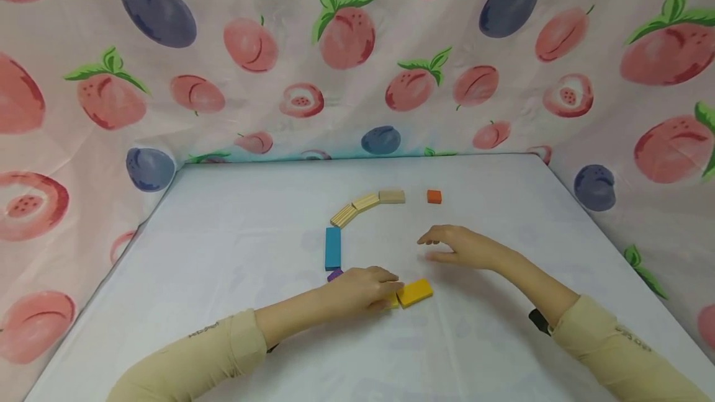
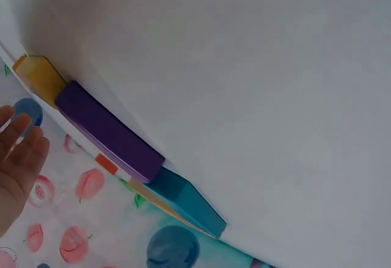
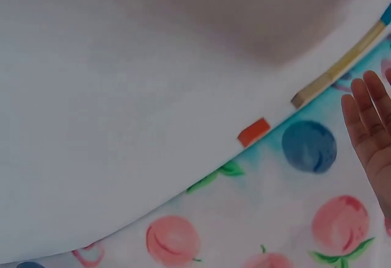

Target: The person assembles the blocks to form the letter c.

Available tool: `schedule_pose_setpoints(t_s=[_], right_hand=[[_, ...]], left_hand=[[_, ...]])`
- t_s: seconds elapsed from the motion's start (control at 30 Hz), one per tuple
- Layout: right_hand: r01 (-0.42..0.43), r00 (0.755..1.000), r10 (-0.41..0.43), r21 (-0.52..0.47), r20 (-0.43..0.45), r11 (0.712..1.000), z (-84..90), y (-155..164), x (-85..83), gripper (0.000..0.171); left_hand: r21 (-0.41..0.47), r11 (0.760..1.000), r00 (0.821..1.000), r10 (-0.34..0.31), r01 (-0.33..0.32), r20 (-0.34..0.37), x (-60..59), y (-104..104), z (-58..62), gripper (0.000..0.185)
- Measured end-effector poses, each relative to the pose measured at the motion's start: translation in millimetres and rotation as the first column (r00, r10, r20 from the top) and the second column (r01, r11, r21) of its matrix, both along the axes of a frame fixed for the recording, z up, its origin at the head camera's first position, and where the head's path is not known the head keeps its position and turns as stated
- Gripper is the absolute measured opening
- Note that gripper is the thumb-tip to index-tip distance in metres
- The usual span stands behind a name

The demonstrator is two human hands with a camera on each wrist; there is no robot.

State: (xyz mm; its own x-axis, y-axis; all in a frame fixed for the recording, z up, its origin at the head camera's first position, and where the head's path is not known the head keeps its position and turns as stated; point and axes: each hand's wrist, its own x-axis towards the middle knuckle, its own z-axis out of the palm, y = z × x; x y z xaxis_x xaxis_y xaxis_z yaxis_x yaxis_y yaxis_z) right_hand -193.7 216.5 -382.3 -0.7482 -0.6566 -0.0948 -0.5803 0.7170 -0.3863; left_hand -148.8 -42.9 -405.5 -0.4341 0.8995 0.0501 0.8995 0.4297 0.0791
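On the white table (image 1: 234, 265) blocks lie in an arc: three wooden blocks (image 1: 365, 202), a blue block (image 1: 332, 248), a purple block (image 1: 335, 275) and a yellow block (image 1: 416, 292). My left hand (image 1: 368, 289) lies flat over the purple block's right end, its fingertips touching the yellow block. My right hand (image 1: 447, 247) hovers open just above the table, right of the arc and below a small orange block (image 1: 434, 196). The left wrist view shows the yellow block (image 2: 40, 77), purple block (image 2: 110, 132) and blue block (image 2: 189, 202) in a row. The orange block (image 3: 253, 131) shows in the right wrist view.
A fruit-printed curtain (image 1: 357, 67) walls the table at the back and on both sides. Straight fingers (image 2: 18, 158) show at the left wrist view's edge, and other fingers (image 3: 369, 127) at the right wrist view's edge. Bare cloth lies left of the arc.
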Motion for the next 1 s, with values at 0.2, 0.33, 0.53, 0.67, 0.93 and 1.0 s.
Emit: schedule_pose_setpoints(t_s=[0.2,0.33,0.53,0.67,0.93,1.0], right_hand=[[0.071,0.996,-0.072,-0.023,-0.045,0.997,3.8,13,-18.0,0.030],[0.095,0.991,-0.097,-0.028,-0.094,0.995,-0.2,19,-26.9,0.028],[0.166,0.968,-0.171,-0.042,-0.181,0.985,-7.6,23,-39.8,0.028],[0.233,0.937,-0.240,-0.058,-0.253,0.971,-13.2,24,-52.1,0.032],[0.374,0.891,-0.384,-0.088,-0.241,0.923,-18.2,22,-70.6,0.038],[0.398,0.888,-0.408,-0.093,-0.212,0.913,-19.5,21,-75.5,0.036]], left_hand=[[0.003,0.995,0.995,-0.100,0.100,0.001,2.7,7,-1.6,0.031],[-0.001,0.990,0.990,-0.141,0.141,0.003,3.0,8,-4.1,0.036],[-0.017,0.995,0.991,-0.100,0.102,0.093,5.1,9,-6.7,0.045],[-0.069,0.991,0.991,-0.111,0.117,0.077,5.6,10,-9.9,0.049],[-0.150,0.978,0.989,-0.141,0.147,0.051,10.0,11,-14.9,0.053],[-0.151,0.978,0.988,-0.133,0.143,0.075,9.6,11,-14.0,0.054]])
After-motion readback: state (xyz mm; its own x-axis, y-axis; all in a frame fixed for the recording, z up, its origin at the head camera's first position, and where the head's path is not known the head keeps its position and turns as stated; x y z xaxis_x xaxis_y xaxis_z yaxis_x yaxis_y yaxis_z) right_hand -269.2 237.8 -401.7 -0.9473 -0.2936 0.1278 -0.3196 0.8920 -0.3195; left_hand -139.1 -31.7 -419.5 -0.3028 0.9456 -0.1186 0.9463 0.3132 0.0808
